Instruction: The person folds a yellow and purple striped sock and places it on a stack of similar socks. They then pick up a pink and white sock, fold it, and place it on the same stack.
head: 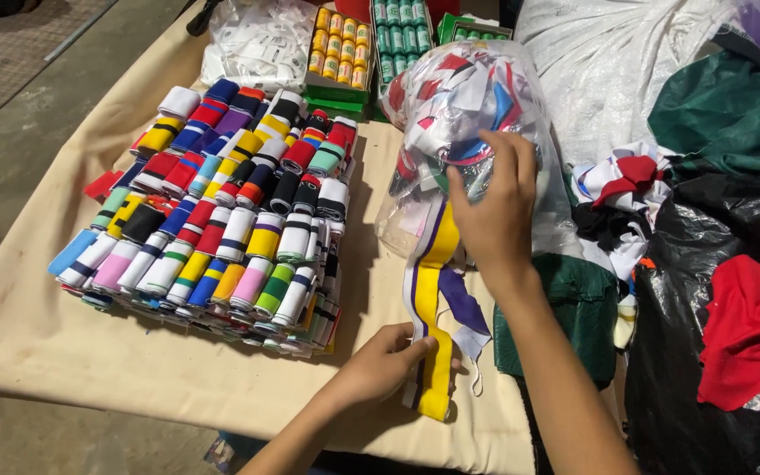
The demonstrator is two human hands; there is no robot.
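Striped ribbing band (433, 299), yellow with purple and white edges, hangs from a clear plastic bag (468, 105) of mixed trims down onto the cream-covered bench (90, 352). Left hand (380, 365) has its fingers pinched on the band's lower end, while right hand (494, 207) rests against the bag with fingers curled together near the band's top. Rolled striped bands (222, 211) lie stacked just beside.
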